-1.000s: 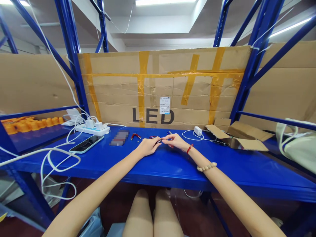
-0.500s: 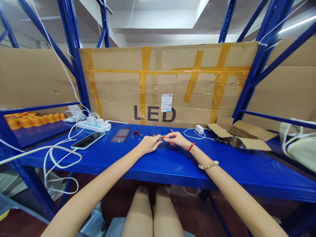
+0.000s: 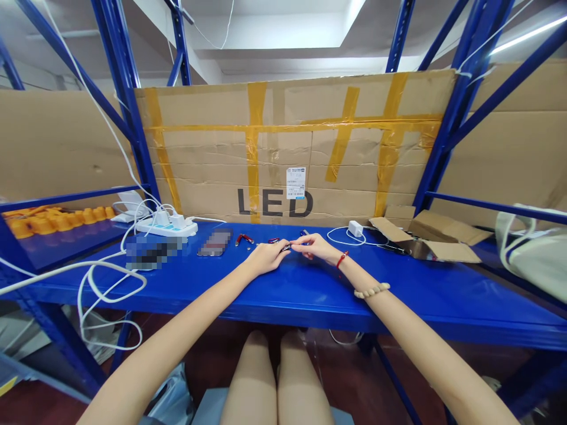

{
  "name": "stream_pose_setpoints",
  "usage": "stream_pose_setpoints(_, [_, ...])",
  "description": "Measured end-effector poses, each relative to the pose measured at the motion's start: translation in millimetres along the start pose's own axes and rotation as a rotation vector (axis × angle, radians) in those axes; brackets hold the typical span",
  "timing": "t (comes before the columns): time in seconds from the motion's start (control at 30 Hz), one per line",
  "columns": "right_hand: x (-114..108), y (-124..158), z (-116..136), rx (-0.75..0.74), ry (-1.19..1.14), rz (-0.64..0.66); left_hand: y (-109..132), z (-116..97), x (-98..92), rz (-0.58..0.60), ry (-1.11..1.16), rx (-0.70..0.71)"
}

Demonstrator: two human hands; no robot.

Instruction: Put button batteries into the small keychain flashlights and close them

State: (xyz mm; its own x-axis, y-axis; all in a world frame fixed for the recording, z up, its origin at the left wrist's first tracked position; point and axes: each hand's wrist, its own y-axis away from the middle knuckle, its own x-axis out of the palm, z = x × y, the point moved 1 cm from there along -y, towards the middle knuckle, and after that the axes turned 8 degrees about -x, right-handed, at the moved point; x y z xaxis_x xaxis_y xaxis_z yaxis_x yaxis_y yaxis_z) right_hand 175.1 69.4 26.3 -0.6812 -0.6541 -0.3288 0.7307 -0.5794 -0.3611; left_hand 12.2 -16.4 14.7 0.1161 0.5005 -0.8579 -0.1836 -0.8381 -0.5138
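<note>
My left hand (image 3: 266, 258) rests on the blue tabletop with its fingers closed round a small dark, shiny object (image 3: 286, 247), mostly hidden by the fingers. My right hand (image 3: 318, 247) meets it from the right, thumb and forefinger pinched together at the object's tip. Whatever the right fingertips grip is too small to make out. Just beyond the hands lie a small red item (image 3: 273, 240) and a blue item (image 3: 304, 232), partly hidden behind the right fingers. A red-handled folded tool (image 3: 244, 238) lies left of them, with a tiny piece (image 3: 248, 248) near it.
Two phone-shaped things, one dark (image 3: 215, 242) and one blurred (image 3: 156, 252), lie to the left. Behind them is a white power strip (image 3: 167, 224) with tangled cables. A white charger (image 3: 355, 229) and an open cardboard box (image 3: 443, 239) sit right. A taped cardboard sheet (image 3: 212, 165) stands behind.
The view has shifted slightly. Both hands stay together round the small dark object, with hardly any visible finger movement.
</note>
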Motion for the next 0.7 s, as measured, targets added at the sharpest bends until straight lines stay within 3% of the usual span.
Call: stream_pose_setpoints(0.7, [3.1,-3.2,-0.9,-0.054,-0.027,-0.065,-2.8,-0.5,1.2,-0.103,0.009,0.029])
